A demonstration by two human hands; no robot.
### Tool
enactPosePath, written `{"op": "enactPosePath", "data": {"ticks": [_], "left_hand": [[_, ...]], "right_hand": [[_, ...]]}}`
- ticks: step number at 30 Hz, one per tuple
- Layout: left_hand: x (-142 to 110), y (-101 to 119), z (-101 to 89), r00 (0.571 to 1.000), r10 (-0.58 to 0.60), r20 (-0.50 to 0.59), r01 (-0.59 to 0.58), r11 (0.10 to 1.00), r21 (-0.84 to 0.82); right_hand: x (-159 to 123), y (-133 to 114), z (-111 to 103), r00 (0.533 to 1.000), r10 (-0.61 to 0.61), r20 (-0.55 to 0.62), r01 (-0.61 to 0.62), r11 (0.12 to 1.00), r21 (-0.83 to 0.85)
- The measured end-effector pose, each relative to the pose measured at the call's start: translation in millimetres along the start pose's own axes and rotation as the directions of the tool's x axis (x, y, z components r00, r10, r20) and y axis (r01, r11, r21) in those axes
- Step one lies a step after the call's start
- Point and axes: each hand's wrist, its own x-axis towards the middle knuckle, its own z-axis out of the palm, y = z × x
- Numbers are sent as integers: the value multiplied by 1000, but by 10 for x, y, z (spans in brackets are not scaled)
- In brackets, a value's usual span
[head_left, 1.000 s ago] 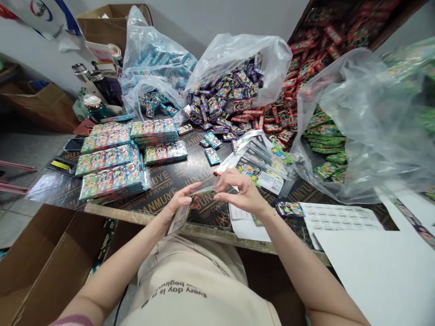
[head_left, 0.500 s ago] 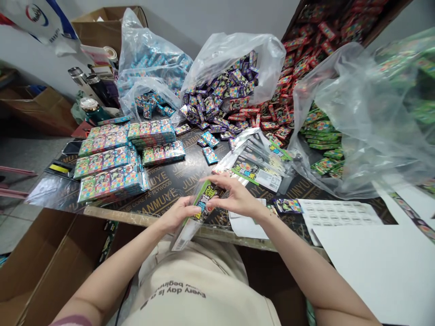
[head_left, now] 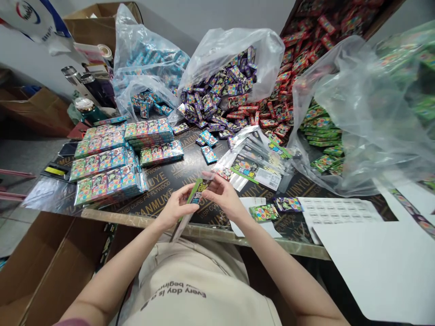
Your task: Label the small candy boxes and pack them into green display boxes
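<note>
Over the table's front edge, my left hand (head_left: 177, 207) is closed on a clear plastic packaging bag (head_left: 196, 194) with a black and green printed panel. The bag is tilted, its lower end hanging toward my apron. My right hand (head_left: 222, 194) pinches the upper end of the same bag, fingers behind it and thumb in front. Just right of my hands lie more printed bags (head_left: 251, 167), fanned flat on the table. By my right wrist sit a green packet (head_left: 263, 212) and a purple packet (head_left: 288, 204).
Stacked packed sets (head_left: 107, 181) stand at the left. Along the back are plastic bags of blue packets (head_left: 144, 105) and purple packets (head_left: 217, 88), a heap of red packets (head_left: 288, 81) and a bag of green packets (head_left: 321, 127). A label sheet (head_left: 336, 211) lies right, an open carton (head_left: 44, 267) below left.
The bag has turned more edge-on between my hands. My right hand has shifted slightly left, and the green packet by my wrist shows more fully. The view has moved a little.
</note>
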Motion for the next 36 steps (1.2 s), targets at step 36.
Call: {"op": "enactPosePath", "data": {"ticks": [36], "left_hand": [[-126, 109, 28, 961, -130, 244, 124, 992, 40]], "right_hand": [[75, -726, -188, 799, -152, 581, 489, 728, -481]]}}
